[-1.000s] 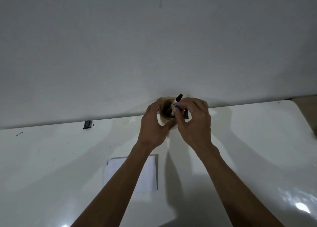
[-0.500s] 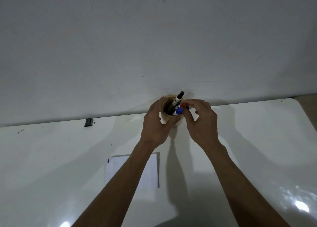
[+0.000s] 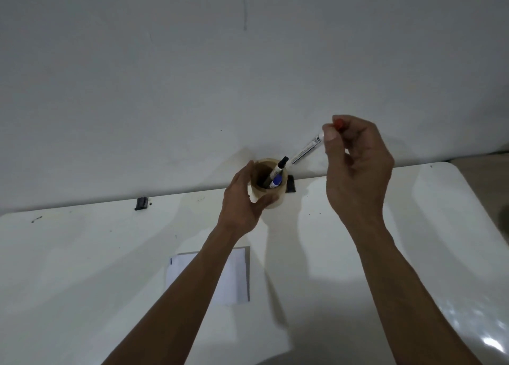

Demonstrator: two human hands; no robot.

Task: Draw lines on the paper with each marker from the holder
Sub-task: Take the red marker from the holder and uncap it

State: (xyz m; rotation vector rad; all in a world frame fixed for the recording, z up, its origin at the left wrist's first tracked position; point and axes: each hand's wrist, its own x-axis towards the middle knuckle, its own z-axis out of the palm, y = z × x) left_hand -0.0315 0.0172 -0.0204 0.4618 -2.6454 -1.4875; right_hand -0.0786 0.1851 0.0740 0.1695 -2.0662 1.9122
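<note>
A tan round holder [image 3: 271, 202] stands at the table's far edge against the wall. My left hand [image 3: 242, 199] wraps around its left side. Inside it lean a black-capped marker [image 3: 278, 166] and a blue-capped marker [image 3: 275, 182]. My right hand [image 3: 355, 169] is raised to the right of the holder and pinches a red-capped marker [image 3: 307, 149] by its cap end; the white barrel slants down-left toward the holder. A white paper [image 3: 234, 276] lies nearer to me, partly under my left forearm, with a short blue mark at its left edge.
The white table [image 3: 82, 254] has a rounded far right corner and meets a plain grey wall [image 3: 192, 75]. A small black clip [image 3: 141, 203] sits at the far edge to the left, another black piece [image 3: 290, 184] right behind the holder.
My right hand has pulled the red-capped marker out of the holder and lifted it up and to the right. My left hand stays on the holder.
</note>
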